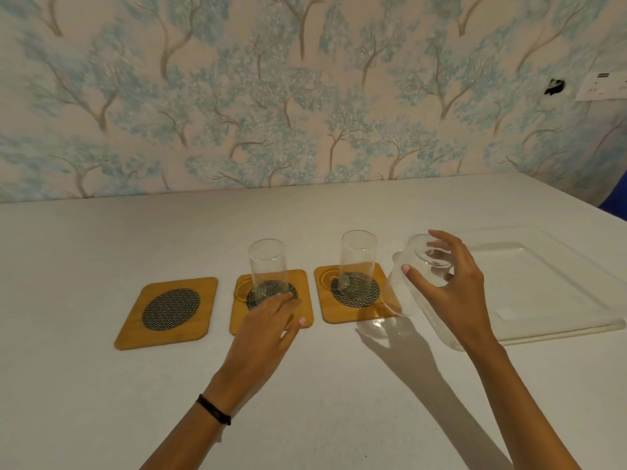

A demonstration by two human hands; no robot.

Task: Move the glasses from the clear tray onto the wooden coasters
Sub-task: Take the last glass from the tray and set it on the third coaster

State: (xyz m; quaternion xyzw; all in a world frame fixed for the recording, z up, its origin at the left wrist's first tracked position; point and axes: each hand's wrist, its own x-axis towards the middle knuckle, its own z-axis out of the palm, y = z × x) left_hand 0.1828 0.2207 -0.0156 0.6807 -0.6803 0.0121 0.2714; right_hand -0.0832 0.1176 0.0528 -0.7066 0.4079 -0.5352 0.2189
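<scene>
Three wooden coasters with dark mesh centres lie in a row on the white table. The left coaster (168, 312) is bare. A clear glass (268, 268) stands on the middle coaster (302, 283), and another glass (358, 259) stands on the right coaster (325, 293). My right hand (448, 283) grips a third glass (407, 283) by its top, held in the air and tilted, between the right coaster and the clear tray (549, 286). My left hand (268, 329) rests open, palm down, over the front of the middle coaster, just in front of its glass.
The tray, with nothing on it, lies at the right, close to the table's right edge. A wall with tree-pattern wallpaper stands behind the table. A blue object (615, 201) shows at the far right edge.
</scene>
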